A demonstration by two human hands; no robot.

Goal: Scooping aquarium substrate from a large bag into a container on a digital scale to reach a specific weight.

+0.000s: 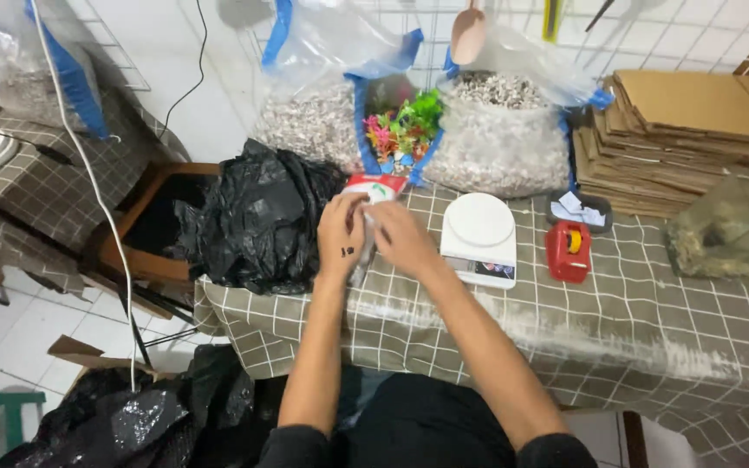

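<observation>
I'm seeing both hands, left hand (341, 232) and right hand (400, 238), clamping together on the small red-and-white packet (377, 189) at the bench (617, 321) edge, probably sealing it; next needs a steady pinch.

Both arms are bare from the hands up to above the elbows, where short dark sleeves begin at the lower edge of the view. The left hand (341, 236) carries a small dark marking on its back, near the wrist. The right hand (400, 240) shows no ring, watch or band. Below, between the arms, dark clothing covers the lap.
</observation>
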